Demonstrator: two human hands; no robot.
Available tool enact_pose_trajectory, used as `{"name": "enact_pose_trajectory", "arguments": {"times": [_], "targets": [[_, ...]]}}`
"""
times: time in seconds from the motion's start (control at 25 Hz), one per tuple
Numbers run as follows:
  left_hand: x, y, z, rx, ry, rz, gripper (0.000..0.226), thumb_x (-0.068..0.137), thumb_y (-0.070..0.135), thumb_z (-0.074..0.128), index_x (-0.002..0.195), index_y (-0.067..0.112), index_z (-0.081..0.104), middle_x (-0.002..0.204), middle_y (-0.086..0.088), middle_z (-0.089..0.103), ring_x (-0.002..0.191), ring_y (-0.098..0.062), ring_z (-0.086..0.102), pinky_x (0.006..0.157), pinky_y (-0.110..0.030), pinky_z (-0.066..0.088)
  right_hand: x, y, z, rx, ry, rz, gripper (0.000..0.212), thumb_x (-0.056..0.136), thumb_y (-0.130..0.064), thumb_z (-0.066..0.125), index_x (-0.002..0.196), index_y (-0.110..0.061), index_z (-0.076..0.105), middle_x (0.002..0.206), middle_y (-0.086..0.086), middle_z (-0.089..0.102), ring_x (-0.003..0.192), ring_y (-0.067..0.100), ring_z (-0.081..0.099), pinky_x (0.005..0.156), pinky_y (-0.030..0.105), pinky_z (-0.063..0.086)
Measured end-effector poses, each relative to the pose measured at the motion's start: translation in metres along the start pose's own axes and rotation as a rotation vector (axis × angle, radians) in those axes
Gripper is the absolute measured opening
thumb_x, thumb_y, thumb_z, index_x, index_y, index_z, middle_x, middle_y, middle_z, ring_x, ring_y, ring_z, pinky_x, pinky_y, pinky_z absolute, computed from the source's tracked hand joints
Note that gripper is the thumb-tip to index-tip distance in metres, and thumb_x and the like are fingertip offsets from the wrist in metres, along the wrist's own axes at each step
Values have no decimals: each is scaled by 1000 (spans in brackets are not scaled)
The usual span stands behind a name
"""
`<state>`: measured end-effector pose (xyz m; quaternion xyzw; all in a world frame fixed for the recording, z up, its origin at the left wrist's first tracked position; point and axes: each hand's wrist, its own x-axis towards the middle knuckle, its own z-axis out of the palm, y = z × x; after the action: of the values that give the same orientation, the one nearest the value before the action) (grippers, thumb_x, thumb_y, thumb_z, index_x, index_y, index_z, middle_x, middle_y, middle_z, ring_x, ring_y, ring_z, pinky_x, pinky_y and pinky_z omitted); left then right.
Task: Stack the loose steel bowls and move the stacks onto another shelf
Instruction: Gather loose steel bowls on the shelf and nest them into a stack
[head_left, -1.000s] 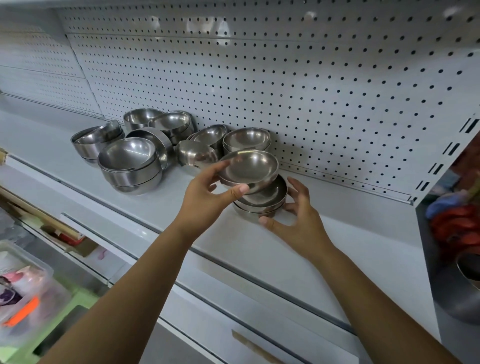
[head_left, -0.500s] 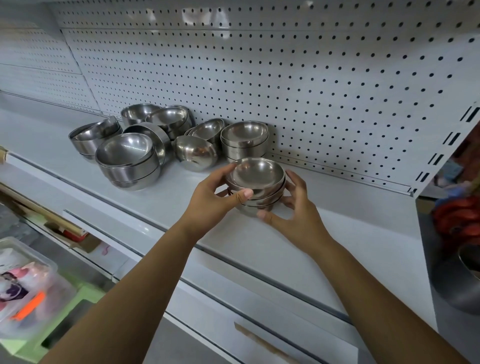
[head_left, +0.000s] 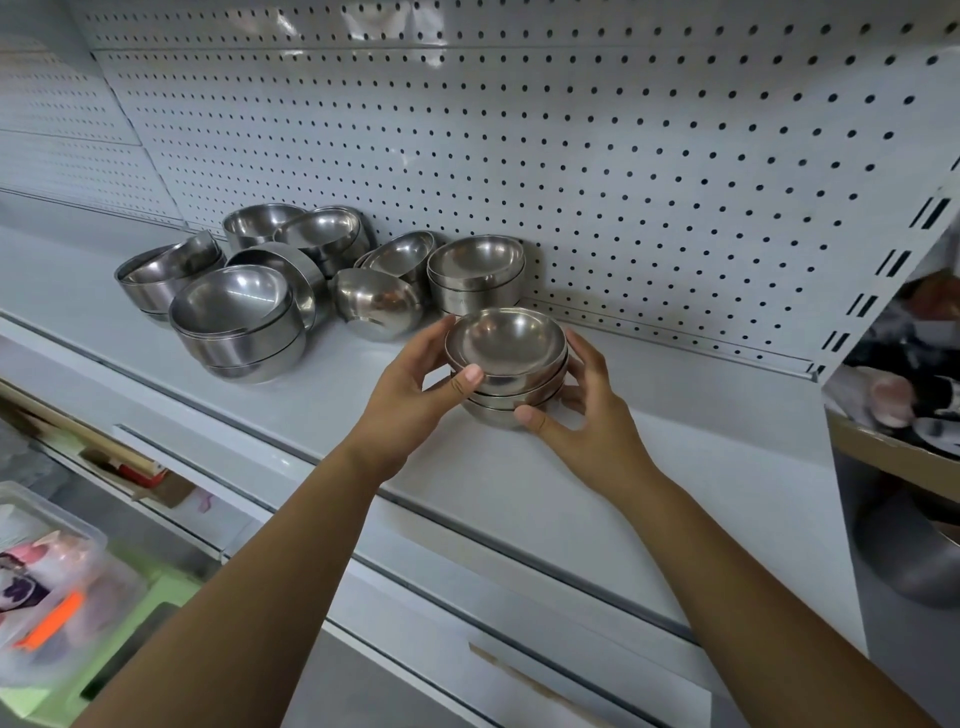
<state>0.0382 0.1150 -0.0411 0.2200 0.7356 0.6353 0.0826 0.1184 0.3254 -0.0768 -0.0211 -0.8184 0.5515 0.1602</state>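
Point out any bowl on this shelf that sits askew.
A tipped bowl lies on its side mid-cluster, outside facing forward. A leaning bowl rests tilted behind it. The held stack looks even.

From my view the small stack (head_left: 506, 374) sits on the shelf (head_left: 675, 431), between the hands: left hand (head_left: 410, 400) on its left side, right hand (head_left: 587, 415) on its right. Just behind it, against the pegboard (head_left: 623, 156), stands another stack (head_left: 475, 275). Left of that lies a tipped bowl (head_left: 376, 304), with the big stack (head_left: 236, 317) farther left. Below the shelf, far left, sits a bin (head_left: 52, 571).
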Motion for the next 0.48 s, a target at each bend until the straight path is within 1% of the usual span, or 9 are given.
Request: {"name": "enact_pose_trajectory", "arguments": {"times": [0.08,0.12,0.16,0.24,0.28,0.36,0.44,0.48], "targets": [[2,-2,-1,-7,16,-9,72,87,29,77,151,28,44,140,13,62,131,1,53,110,-28,42,1,3,0,0,2,-5,92,84,-35,85,149,-58,24,133,-46,41,120,0,57,97,15,44],[2,-2,-1,-7,25,-11,71,87,27,77,150,28,45,138,13,63,130,1,54,109,-28,42,1,4,0,-2,6,-11,92,84,-36,85,150,-55,25,134,-45,41,122,4,58,98,18,44],[2,-2,0,-8,31,-9,69,87,25,77,148,28,46,136,13,64,129,1,55,107,-25,44,1,4,0,-3,8,-15,92,84,-37,85,151,-54,25,134,-44,41,124,6,58,98,18,44],[0,-1,2,-21,41,-8,66,86,21,78,145,27,49,135,11,65,127,1,57,97,-17,49,2,4,0,1,1,-12,92,83,-36,85,150,-55,24,136,-42,41,124,7,58,95,11,43],[1,-1,1,-20,40,-6,67,84,21,79,144,27,49,135,11,65,126,1,57,94,-15,50,2,3,-1,8,-7,-5,95,82,-36,86,149,-56,23,136,-41,41,122,4,59,91,7,44],[2,1,-1,25,22,1,67,82,21,82,142,27,52,134,12,65,126,1,57,96,-16,49,2,-1,-2,23,-31,10,105,76,-34,92,150,-54,21,134,-41,42,118,-9,59,86,1,45],[4,5,-4,78,-10,10,63,83,21,83,139,29,56,133,13,67,125,0,58,103,-21,47,4,-2,-2,34,-41,11,116,68,-30,97,154,-47,20,132,-39,45,113,-22,55,86,1,46],[5,7,-5,93,-25,10,59,84,22,82,136,32,57,132,14,67,125,-1,59,104,-23,46,5,-2,-2,35,-33,12,119,66,-29,98,155,-45,20,132,-37,47,111,-24,54,86,1,46]]}}
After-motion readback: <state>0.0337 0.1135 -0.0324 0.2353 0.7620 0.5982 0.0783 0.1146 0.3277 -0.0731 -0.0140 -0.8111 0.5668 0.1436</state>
